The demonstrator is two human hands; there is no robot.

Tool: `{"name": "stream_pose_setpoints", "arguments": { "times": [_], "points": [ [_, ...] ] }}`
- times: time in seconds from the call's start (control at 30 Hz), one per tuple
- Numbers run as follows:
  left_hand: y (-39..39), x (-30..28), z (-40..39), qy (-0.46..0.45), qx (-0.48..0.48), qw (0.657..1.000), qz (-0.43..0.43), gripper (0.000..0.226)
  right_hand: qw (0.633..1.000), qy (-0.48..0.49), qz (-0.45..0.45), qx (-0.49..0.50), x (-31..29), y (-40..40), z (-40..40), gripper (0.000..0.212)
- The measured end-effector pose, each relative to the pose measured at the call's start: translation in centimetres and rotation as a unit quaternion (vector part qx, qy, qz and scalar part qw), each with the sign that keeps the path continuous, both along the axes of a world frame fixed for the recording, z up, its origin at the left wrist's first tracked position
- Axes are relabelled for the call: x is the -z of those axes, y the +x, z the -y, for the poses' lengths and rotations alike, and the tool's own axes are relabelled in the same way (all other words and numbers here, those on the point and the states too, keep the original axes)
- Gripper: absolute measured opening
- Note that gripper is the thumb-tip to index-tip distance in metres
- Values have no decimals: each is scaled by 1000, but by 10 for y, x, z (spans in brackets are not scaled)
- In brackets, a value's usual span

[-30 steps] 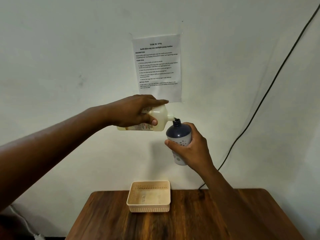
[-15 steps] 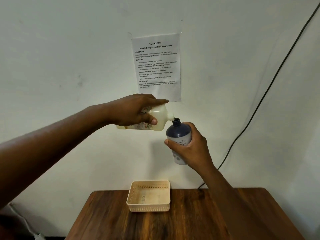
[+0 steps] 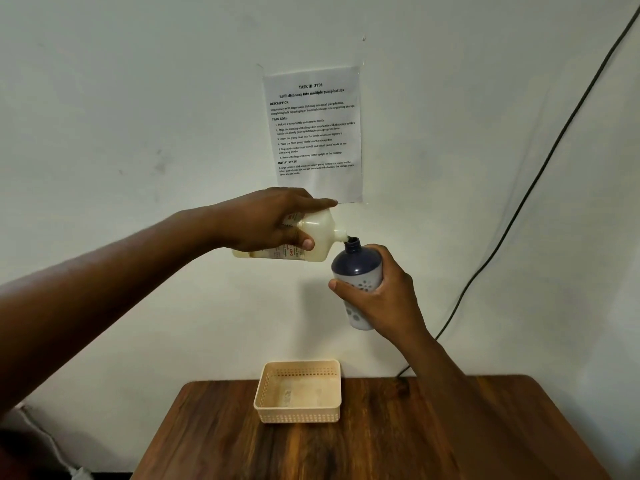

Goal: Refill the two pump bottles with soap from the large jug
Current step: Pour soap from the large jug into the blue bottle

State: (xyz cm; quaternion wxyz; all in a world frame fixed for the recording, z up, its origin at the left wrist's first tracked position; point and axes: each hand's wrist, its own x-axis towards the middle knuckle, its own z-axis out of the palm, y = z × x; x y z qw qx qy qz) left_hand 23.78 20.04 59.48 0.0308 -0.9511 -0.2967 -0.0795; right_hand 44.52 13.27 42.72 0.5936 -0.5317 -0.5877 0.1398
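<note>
While the basket (image 3: pixel 298 393) is sitting empty on the near table (image 3: pixel 381 438), the right hand (image 3: pixel 384 296) is wrapping the open pump bottle (image 3: pixel 356 268) and the left hand (image 3: pixel 270 220) is gripping the tipped jug (image 3: pixel 311 233), spout at its mouth: the first refill appears underway, the second bottle out of view.

1. Jug (image 3: pixel 313 239), on its side in the left hand (image 3: pixel 266 220), at 9 o'clock of the bottle (image 3: pixel 356 271).
2. Bottle in the right hand (image 3: pixel 384 299).
3. Basket (image 3: pixel 298 415) on the table (image 3: pixel 415 438), at 6 o'clock of both.
</note>
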Motion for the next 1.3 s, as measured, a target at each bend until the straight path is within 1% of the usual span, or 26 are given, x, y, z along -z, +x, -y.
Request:
{"name": "stream_pose_setpoints", "arguments": {
  "times": [0.53,0.73,1.3],
  "points": [
    [3,-5,2,-1,-2,1000,-9,74,1000,4,-13,-2,-1,-1,0,72],
    [4,-7,3,-3,-2,1000,-12,75,1000,-2,-11,3,-1,-1,-1,75],
    [3,-9,0,-5,-4,1000,-22,75,1000,-12,-7,-1,-1,-3,-2,73]
  ]
}}
